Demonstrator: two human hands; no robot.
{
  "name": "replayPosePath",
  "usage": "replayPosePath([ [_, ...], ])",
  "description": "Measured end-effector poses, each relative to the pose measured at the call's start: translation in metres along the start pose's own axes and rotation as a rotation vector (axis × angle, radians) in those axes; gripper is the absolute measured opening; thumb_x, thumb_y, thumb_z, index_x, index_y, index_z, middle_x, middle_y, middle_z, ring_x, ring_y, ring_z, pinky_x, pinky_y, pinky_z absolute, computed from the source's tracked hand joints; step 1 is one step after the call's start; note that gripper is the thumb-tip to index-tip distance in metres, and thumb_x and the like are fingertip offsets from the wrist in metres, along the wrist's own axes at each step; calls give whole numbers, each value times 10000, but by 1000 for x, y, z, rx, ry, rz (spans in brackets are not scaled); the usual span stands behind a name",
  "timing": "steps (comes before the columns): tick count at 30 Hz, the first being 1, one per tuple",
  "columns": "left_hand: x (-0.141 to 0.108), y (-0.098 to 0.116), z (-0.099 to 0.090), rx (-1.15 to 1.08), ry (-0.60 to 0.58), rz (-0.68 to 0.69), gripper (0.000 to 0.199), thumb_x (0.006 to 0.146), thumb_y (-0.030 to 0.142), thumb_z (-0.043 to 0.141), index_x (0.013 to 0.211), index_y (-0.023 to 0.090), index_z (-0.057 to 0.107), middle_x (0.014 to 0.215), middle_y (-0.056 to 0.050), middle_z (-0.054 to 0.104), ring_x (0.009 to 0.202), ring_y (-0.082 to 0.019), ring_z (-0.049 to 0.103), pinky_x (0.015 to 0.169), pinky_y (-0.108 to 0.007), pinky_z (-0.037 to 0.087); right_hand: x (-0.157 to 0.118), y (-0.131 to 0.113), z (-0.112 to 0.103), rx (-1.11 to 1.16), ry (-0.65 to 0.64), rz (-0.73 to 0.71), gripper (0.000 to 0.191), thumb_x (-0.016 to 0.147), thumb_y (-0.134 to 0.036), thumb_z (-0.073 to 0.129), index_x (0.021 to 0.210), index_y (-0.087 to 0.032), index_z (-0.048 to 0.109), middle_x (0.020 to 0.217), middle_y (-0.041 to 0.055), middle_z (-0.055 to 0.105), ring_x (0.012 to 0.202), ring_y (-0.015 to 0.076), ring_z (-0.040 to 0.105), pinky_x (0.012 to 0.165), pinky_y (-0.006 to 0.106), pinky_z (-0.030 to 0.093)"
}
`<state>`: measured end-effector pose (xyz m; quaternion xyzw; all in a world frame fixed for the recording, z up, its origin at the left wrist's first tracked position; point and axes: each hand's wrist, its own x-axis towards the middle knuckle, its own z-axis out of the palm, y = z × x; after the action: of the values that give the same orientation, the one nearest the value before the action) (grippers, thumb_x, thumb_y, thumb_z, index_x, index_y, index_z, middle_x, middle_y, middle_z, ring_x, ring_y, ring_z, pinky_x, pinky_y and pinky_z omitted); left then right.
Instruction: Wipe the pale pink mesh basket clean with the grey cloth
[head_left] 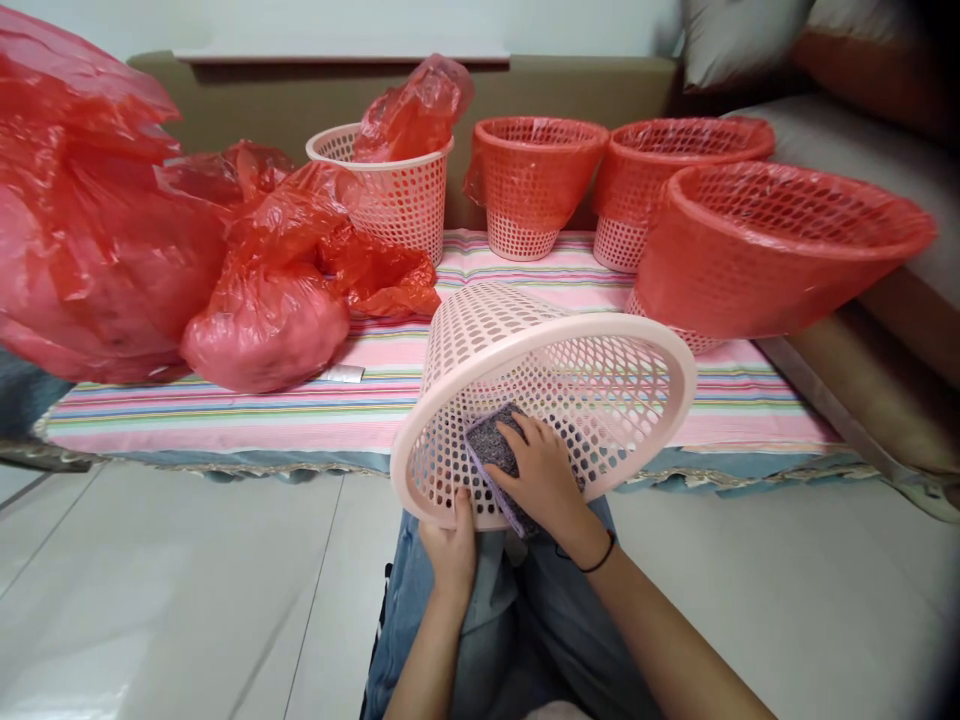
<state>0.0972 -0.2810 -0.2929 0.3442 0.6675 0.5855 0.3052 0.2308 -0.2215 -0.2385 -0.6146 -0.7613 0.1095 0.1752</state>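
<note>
A pale pink plastic basket (491,330) with a lattice of holes lies tilted over my knees, its mouth facing me. My left hand (451,545) grips the lower left of its rim, thumb inside and the other fingers hidden beneath. Inside the basket, my right hand (541,470) presses a grey cloth with a purple edge (491,445) against the inner wall. Fingers curl over the cloth, and a dark band circles that wrist.
Three baskets lined with red plastic bags (772,250) stand at the right. Another pink basket (405,200) has a red bag stuffed in it. Filled red bags (262,330) lie at the left on a striped cloth (225,420). Cushions (810,140) pile up at far right.
</note>
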Motion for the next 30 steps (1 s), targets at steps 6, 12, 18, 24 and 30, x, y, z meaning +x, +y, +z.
replayPosePath([
  [6, 2, -1, -1, -45, -49, -49, 498, 797, 467, 657, 1160, 126, 628, 1191, -168, 694, 1116, -283, 666, 1000, -428, 520, 13, -10, 14, -127, 70, 121, 424, 946, -404, 497, 1291, -182, 606, 1405, 142, 545, 1244, 362, 427, 997, 522, 348],
  [12, 3, -8, -3, -58, -65, -45, 502, 794, 466, 664, 1164, 129, 632, 1177, -163, 698, 1095, -278, 675, 975, -412, 536, 8, -15, 1, -73, 81, 23, 389, 897, -436, 593, 1199, -193, 627, 1312, 118, 590, 1230, 334, 422, 1068, 526, 253],
  [18, 2, -3, -1, -44, -42, -10, 458, 769, 407, 682, 1139, 138, 654, 1169, -153, 708, 1125, -280, 663, 998, -418, 521, 4, -22, -1, -179, -42, -91, 254, 800, -197, 612, 1053, -182, 610, 1118, 121, 609, 1033, 302, 495, 871, 420, 385],
  [24, 1, -1, -1, -31, -46, -11, 446, 752, 421, 685, 1105, 148, 668, 1154, -142, 717, 1120, -285, 666, 999, -417, 520, 14, -22, -5, -83, -72, -156, 298, 735, -22, 461, 961, -187, 562, 926, 75, 627, 870, 231, 557, 760, 324, 421],
  [30, 0, 0, -1, -25, -56, -13, 428, 780, 435, 657, 1096, 147, 670, 1140, -139, 721, 1108, -282, 673, 993, -399, 521, 31, 7, -25, 500, 258, 101, 239, 645, -121, 524, 858, -220, 479, 756, -24, 542, 658, 144, 531, 628, 253, 422],
])
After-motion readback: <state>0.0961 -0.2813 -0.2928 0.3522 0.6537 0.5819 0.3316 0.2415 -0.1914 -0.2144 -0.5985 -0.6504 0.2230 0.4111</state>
